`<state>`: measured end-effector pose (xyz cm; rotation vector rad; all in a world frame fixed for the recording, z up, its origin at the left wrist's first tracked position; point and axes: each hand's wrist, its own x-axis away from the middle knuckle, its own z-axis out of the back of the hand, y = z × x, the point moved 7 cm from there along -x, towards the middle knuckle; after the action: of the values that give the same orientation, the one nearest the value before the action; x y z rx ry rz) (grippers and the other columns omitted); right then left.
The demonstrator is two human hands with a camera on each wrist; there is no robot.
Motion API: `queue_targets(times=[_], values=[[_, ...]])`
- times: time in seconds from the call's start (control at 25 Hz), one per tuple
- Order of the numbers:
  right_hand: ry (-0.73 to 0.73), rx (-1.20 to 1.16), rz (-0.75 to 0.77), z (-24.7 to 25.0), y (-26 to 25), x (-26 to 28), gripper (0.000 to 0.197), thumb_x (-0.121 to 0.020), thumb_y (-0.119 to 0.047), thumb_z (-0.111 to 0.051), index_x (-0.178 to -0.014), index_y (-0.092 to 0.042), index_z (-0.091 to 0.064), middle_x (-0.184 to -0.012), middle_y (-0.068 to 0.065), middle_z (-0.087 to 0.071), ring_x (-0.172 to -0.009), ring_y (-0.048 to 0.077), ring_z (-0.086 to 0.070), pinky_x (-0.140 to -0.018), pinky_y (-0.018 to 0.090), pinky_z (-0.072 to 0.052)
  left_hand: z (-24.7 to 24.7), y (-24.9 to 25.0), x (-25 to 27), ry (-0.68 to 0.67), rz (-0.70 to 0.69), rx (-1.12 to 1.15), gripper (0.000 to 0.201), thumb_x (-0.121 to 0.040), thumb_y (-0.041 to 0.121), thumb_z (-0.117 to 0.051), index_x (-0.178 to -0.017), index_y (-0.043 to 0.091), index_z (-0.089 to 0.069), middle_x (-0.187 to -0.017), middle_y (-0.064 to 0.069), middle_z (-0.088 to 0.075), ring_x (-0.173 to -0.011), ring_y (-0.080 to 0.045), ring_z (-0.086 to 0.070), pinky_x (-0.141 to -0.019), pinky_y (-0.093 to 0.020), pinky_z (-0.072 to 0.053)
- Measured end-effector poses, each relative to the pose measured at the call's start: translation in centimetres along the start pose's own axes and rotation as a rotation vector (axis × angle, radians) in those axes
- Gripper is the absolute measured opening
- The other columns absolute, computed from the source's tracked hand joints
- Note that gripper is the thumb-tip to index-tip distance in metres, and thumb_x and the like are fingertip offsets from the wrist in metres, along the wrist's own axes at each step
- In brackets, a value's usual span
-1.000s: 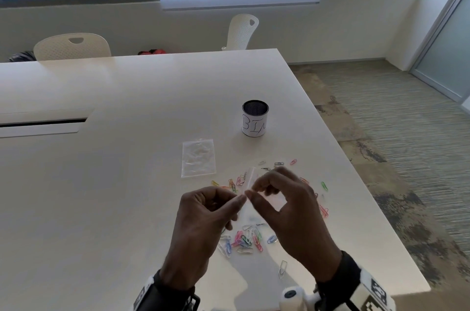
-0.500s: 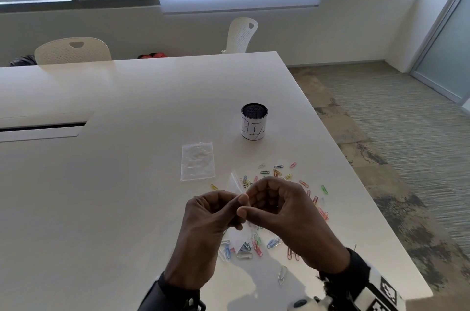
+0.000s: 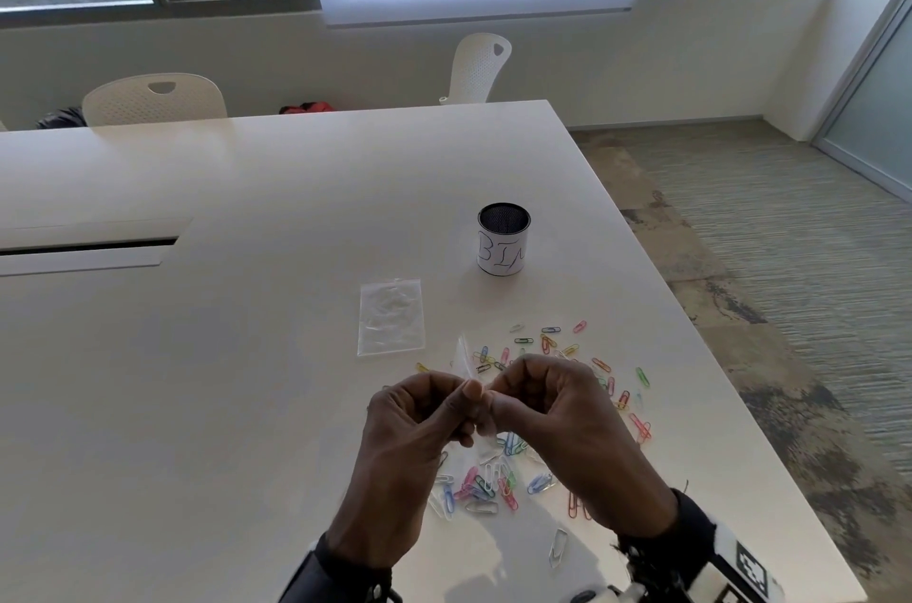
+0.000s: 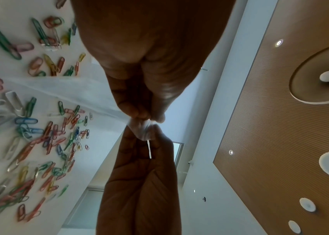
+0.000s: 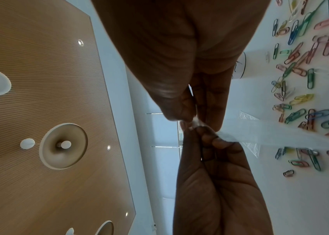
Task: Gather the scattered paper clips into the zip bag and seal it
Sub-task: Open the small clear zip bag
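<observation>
Both hands hold a clear zip bag (image 3: 463, 358) above the white table (image 3: 247, 405). My left hand (image 3: 464, 397) and right hand (image 3: 493, 400) pinch its top edge with fingertips nearly touching. The left wrist view has the left hand (image 4: 145, 117) above the right hand (image 4: 149, 132), and the bag (image 4: 75, 90) trails off to the left. In the right wrist view, the right hand (image 5: 187, 117) meets the left hand (image 5: 206, 135) on the bag (image 5: 270, 132). Several coloured paper clips (image 3: 486, 486) lie scattered on the table below and beyond the hands. I cannot tell whether the bag's mouth is parted.
A second clear zip bag (image 3: 391, 317) lies flat to the left of the clips. A small mesh cup with a handwritten label (image 3: 503, 239) stands behind them. The table's right edge (image 3: 715, 356) runs close to the clips. Two white chairs (image 3: 153, 101) stand at the far side.
The hands, held slightly apart on the bag one second ago, have drawn together until the fingertips meet. The bag's top now bunches between them.
</observation>
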<state>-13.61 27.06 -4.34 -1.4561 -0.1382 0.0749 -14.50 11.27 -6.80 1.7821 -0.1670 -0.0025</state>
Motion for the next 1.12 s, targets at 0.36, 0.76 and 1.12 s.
queue_targets(times=[0.36, 0.76, 1.12], values=[[0.033, 0.316, 0.041, -0.1, 0.7, -1.3, 0.008, -0.091, -0.021, -0.076, -0.092, -0.02, -0.068, -0.082, 0.004, -0.072, -0.074, 0.016, -0.07, -0.07, 0.026, -0.061, -0.2, 0.5, -0.6, -0.001, -0.119, -0.433, 0.018, -0.097, 0.017, -0.068, -0.08, 0.013, -0.065, -0.072, -0.009, -0.068, -0.065, -0.018, -0.064, -0.064, -0.026, -0.054], [0.054, 0.171, 0.026, 0.4, -0.1, -2.7, 0.009, -0.093, -0.013, -0.076, -0.087, -0.006, -0.074, -0.077, 0.009, -0.079, -0.068, 0.019, -0.079, -0.068, 0.03, -0.066, -0.3, 1.3, -1.6, 0.088, -0.134, -0.425, 0.012, -0.096, 0.025, -0.071, -0.086, 0.018, -0.073, -0.076, -0.002, -0.077, -0.072, -0.016, -0.076, -0.073, -0.03, -0.064], [0.155, 0.117, -0.06, 1.6, 1.2, -4.0, 0.011, -0.093, -0.005, -0.07, -0.086, -0.002, -0.062, -0.077, 0.019, -0.073, -0.068, 0.029, -0.076, -0.07, 0.043, -0.067, 0.0, 2.7, -2.6, 0.219, -0.289, -0.719, 0.021, -0.091, 0.02, -0.079, -0.076, 0.021, -0.064, -0.063, 0.007, -0.073, -0.06, -0.005, -0.073, -0.059, -0.023, -0.062]])
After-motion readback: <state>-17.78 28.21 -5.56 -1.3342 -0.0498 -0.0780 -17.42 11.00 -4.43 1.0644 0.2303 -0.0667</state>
